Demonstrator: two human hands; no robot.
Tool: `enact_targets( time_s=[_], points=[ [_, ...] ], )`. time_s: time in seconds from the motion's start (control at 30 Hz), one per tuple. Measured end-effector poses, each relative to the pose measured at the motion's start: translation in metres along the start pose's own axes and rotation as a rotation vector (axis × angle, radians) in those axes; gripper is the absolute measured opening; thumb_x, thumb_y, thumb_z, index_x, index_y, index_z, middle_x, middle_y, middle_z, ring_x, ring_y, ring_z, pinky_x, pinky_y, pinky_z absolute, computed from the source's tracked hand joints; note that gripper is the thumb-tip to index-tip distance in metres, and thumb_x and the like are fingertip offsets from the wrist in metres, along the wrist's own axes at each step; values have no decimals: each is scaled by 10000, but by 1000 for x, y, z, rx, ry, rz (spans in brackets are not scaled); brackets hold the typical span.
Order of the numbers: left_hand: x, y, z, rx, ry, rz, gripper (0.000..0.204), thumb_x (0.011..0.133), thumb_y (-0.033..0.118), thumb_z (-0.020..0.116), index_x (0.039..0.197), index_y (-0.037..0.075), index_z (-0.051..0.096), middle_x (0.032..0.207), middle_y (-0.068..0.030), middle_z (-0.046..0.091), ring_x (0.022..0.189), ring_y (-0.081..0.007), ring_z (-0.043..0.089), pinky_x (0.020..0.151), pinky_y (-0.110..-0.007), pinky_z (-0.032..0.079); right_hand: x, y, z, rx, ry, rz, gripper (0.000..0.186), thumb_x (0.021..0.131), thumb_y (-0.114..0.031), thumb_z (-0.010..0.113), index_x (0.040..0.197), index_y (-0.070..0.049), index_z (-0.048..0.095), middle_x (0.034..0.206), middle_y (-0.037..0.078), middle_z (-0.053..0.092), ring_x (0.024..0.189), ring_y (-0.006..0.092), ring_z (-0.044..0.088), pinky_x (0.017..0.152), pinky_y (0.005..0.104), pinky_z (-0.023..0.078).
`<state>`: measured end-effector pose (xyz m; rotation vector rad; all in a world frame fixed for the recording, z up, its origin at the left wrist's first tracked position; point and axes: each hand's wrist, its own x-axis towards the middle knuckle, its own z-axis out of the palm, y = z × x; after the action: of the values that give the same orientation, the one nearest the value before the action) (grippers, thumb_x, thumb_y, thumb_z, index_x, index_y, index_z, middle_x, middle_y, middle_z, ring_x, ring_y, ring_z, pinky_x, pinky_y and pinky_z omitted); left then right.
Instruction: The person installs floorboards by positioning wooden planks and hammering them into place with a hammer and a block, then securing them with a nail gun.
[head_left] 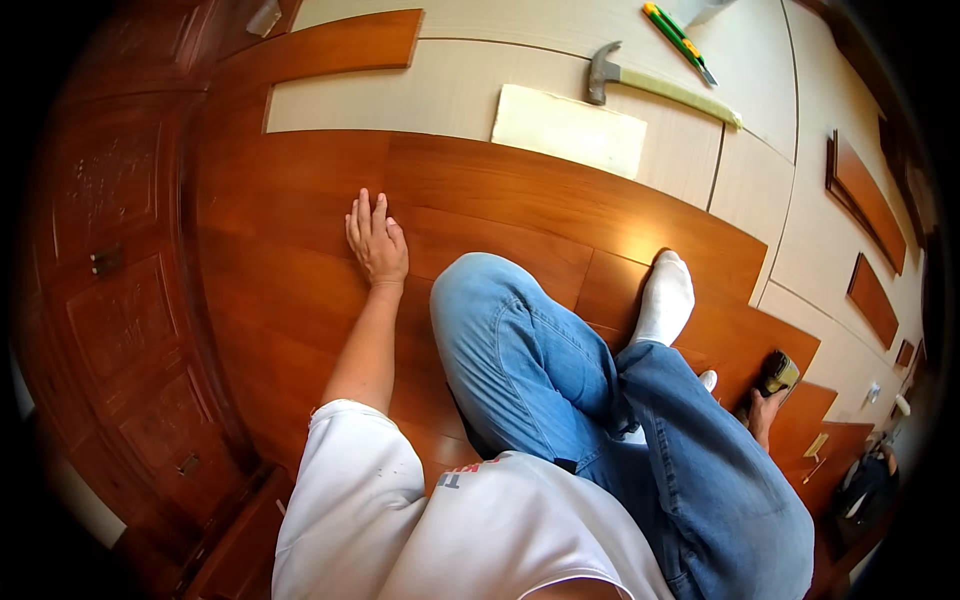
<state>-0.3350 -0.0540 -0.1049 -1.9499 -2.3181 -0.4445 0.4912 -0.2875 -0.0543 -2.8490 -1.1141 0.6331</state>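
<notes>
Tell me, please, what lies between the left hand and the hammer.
In the head view, reddish-brown planks stretch from the left hand; then a pale yellow rectangular sheet lies before the hammer.

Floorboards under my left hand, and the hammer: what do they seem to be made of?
Floorboards: wood or wood-look laminate with a glossy finish, judging by the reddish-brown grain and bright glare. Hammer: head probably steel, from its dull grey look; handle pale yellow-green, perhaps coated or wrapped, but its core can't be told.
</notes>
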Motion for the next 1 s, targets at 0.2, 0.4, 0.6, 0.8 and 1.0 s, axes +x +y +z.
enact_targets(
  time_s=[0.2, 0.4, 0.6, 0.8, 1.0],
  points=[
    [3, 1, -2, -9, -6, -24, 430, 985, 155, 503, 1400, 108, 607, 1604, -102, 431, 1456, -327, 401, 1237, -502, 260, -24, -87, -26, 169, 5, -63, 850, 911, -153, 709, 1588, 31, 228, 1229, 215, 588, 1004, 275, 609, 883, 368, 513],
    [3, -1, -3, -6, -15, -13, 435, 983, 136, 505, 1406, 97, 599, 1595, -122, 441, 1444, -342, 419, 1228, -505, 274, -7, -214, -73, 544, -88, -126, 652, 968, -149, 670, 1539, -55, 370, 833, 45, 560, 667, 128, 581, 598, 290, 502],
    [9, -5, -1, -175, 3, 64, 460, 976, 126, 475, 1412, 83, 616, 1558, -145, 501, 1447, -361, 430, 1225, -525, 247, 16, -351, -152, 621, -375, -161, 282, 949, -264, 677, 1052, -24, 569, 758, 41, 588, 619, 128, 595, 564, 286, 526],
    [4, -3, -14, -18, -45, 101, 461, 1098, 261, 365, 1483, 55, 513, 1600, -147, 431, 1454, -356, 417, 1201, -508, 294, 65, -424, -191, 663, -699, 79, 231, 941, -199, 671, 977, -15, 536, 817, 52, 589, 637, 114, 617, 581, 276, 560],
    [7, -7, -21, 25, -88, 111, 514, 1122, 358, 321, 1475, 32, 502, 1580, -155, 446, 1431, -368, 420, 1174, -506, 309, 86, -438, -174, 718, -845, 311, 274, 892, -144, 632, 1068, 41, 536, 781, 101, 627, 567, 180, 649, 530, 303, 578]
  ],
)
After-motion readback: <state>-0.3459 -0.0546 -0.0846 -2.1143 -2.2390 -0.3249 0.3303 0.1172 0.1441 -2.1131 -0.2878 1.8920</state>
